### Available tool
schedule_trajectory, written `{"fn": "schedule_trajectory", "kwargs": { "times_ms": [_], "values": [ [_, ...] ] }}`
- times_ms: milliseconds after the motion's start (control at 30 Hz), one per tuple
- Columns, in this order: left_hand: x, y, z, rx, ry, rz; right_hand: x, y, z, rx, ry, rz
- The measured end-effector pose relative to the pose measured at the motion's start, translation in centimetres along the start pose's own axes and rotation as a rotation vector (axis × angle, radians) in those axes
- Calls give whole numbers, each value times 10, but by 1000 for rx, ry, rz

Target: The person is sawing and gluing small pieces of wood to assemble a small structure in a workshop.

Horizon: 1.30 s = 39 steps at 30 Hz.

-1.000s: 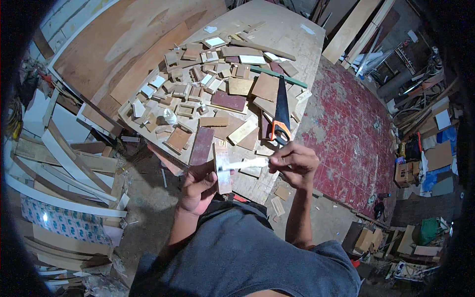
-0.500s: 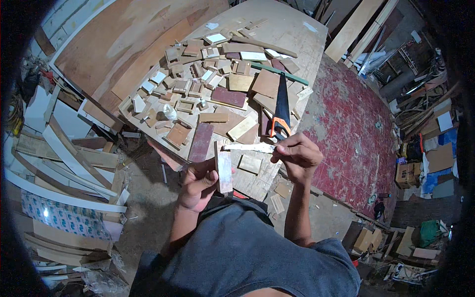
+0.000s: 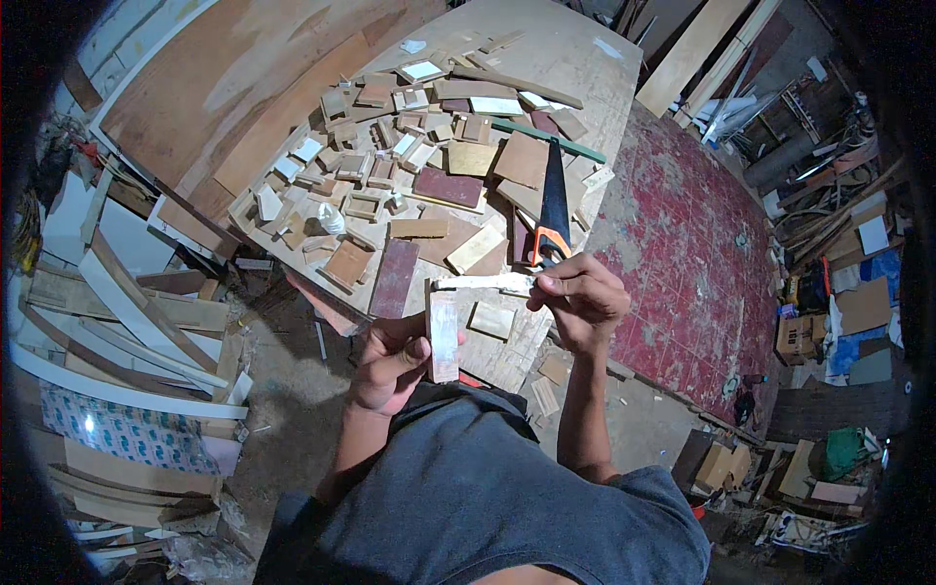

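Observation:
My left hand (image 3: 388, 366) is closed around a small wooden block (image 3: 445, 341), held upright, with a whitish wet-looking smear on the face toward me. In my right hand (image 3: 585, 297), pinched between thumb and fingers, is a thin white-smeared stick (image 3: 492, 282) with a dark tip. The stick lies level, and its tip is at the block's top end; whether it touches cannot be made out. Just beyond my right hand, a handsaw (image 3: 555, 200) with a black blade and orange handle rests on the worktable (image 3: 595, 73).
Many wood offcuts cover the table, among them a maroon board (image 3: 395, 278), a pale block (image 3: 492, 320) and a green strip (image 3: 575, 146). A whitish container (image 3: 331, 219) stands among them. Large plywood (image 3: 234, 88) leans at the left; a worn red floor (image 3: 673, 253) lies right.
My right hand and the stick have shifted slightly up and left, bringing the dark tip to the block's top end. My left hand holds the block nearly still.

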<state>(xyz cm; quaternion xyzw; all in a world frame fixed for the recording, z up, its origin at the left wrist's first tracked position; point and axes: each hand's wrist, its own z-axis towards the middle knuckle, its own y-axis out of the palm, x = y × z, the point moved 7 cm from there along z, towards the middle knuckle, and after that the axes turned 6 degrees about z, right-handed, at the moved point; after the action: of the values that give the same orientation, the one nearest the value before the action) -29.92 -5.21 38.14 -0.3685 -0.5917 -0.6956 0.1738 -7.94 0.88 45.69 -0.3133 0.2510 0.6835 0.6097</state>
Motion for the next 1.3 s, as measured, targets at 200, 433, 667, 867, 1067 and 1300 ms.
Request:
{"fn": "schedule_trajectory", "kwargs": {
  "times_ms": [200,433,667,867,1067,1300],
  "values": [
    [1,-4,2,-18,4,-5,-10,4,2,-19,-32,36],
    [1,-10,3,127,-20,12,-8,-1,-2,-140,19,-35],
    [4,-5,6,58,4,83,-4,-2,3,41,93,138],
    [7,-4,5,32,13,-36,-1,-5,-3,-108,27,-19],
    [4,-8,4,114,2,96,4,-16,-9,54,130,199],
    [8,3,6,46,14,231,7,-4,-7,4,294,141]
  ]
}}
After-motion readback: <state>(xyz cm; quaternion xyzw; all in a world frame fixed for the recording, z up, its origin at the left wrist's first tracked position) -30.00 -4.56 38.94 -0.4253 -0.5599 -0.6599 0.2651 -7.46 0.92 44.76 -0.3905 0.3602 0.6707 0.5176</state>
